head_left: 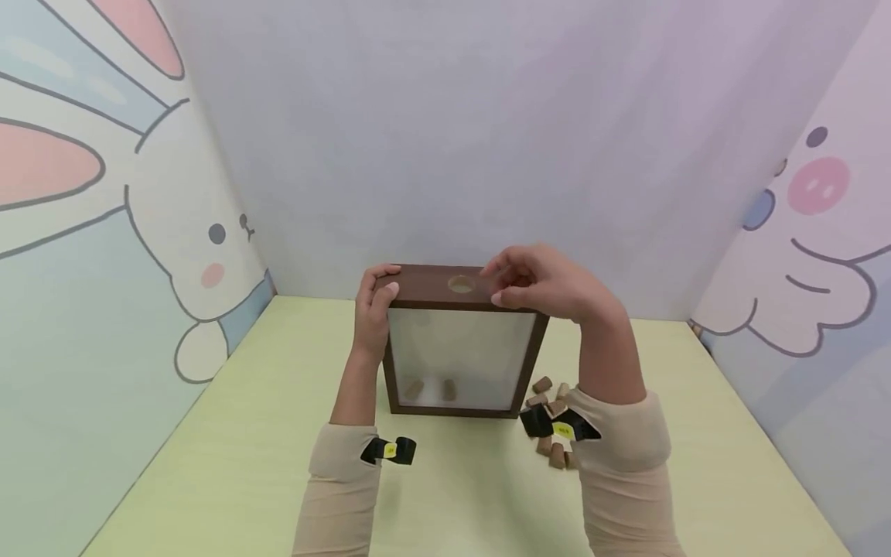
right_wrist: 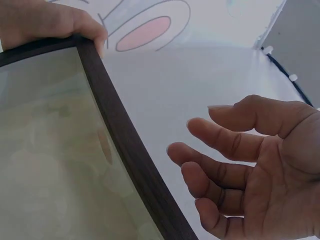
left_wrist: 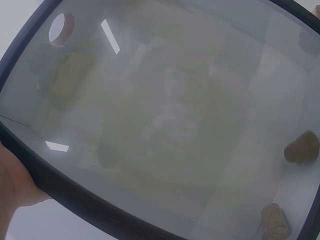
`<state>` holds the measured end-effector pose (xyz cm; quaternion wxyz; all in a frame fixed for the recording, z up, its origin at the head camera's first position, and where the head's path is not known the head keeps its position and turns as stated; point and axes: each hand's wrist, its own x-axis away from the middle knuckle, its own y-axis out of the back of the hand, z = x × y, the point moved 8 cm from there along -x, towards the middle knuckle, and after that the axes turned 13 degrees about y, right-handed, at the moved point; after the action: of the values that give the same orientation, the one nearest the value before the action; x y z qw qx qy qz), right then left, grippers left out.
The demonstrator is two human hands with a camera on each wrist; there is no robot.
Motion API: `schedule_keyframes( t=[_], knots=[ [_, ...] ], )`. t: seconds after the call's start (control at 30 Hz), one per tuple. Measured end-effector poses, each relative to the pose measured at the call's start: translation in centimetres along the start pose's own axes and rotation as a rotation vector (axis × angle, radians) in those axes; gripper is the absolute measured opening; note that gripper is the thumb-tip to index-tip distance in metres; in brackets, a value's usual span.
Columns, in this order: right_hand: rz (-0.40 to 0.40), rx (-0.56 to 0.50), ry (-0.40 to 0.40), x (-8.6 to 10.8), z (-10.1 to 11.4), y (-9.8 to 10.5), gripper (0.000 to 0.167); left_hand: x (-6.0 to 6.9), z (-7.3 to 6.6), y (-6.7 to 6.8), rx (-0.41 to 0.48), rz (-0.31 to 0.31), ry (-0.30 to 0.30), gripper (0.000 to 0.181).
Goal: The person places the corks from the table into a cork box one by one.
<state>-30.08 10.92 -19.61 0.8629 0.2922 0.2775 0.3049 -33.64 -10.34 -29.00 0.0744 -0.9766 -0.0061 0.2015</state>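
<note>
A dark-framed box point(head_left: 425, 288) stands upright on the green desk point(head_left: 299, 363), in the middle of the frame, its clear panel point(head_left: 459, 352) facing the wearer. Its narrow top has its long axis running left to right across the frame, with a round hole point(head_left: 462, 285) near the middle.

The left hand point(head_left: 373, 313) grips the box's upper left corner, thumb and fingers laid over the edge. The right hand point(head_left: 546, 283) is over the right end of the top, palm turned down. Its fingers are loosely bent with a gap to the thumb, and the right wrist view shows nothing between them; no contact with the box plainly shows.

The hole lies just left of the right hand's fingertips, almost level with them; the left hand is farther off, on the hole's other side. So the right hand is the nearer one.

Two corks point(head_left: 448, 389) are inside, low behind the panel; in the left wrist view they show at lower right. More loose corks point(head_left: 558, 455) are scattered beside the box's lower right corner, under the right forearm. The right wrist strap point(head_left: 560, 424) covers some, so their number cannot be told.
</note>
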Motion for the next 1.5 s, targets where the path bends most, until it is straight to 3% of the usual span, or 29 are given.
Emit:
schedule_keyframes(
  t=[0.43, 0.6, 0.77, 1.0, 1.2, 1.5],
  knots=[
    [-0.254, 0.002, 0.113, 4.5, -1.0, -1.2, 0.027, -0.1, 0.2, 0.2, -0.002, -0.034, 0.004, 0.036],
    [-0.314, -0.017, 0.2, 6.0, -1.5, -1.2, 0.024, -0.3, 0.1, 0.2, 0.0, -0.029, 0.0, 0.036],
    [-0.367, -0.046, 0.236, 7.0, -2.8, -1.4, 0.023, -0.3, 0.1, 0.2, 0.003, -0.025, 0.001, 0.036],
    [-0.395, -0.137, 0.277, 8.6, -4.7, -2.0, 0.025, -0.1, 0.1, 0.1, 0.002, -0.022, 0.005, 0.036],
    [-0.422, -0.242, 0.253, 10.0, -6.5, -2.6, 0.025, -0.2, 0.3, 0.0, 0.002, -0.018, 0.006, 0.037],
    [-0.445, -0.264, 0.222, 11.7, -8.9, -2.9, 0.029, -0.2, 0.4, 0.1, 0.004, -0.019, 0.01, 0.037]
  ],
)
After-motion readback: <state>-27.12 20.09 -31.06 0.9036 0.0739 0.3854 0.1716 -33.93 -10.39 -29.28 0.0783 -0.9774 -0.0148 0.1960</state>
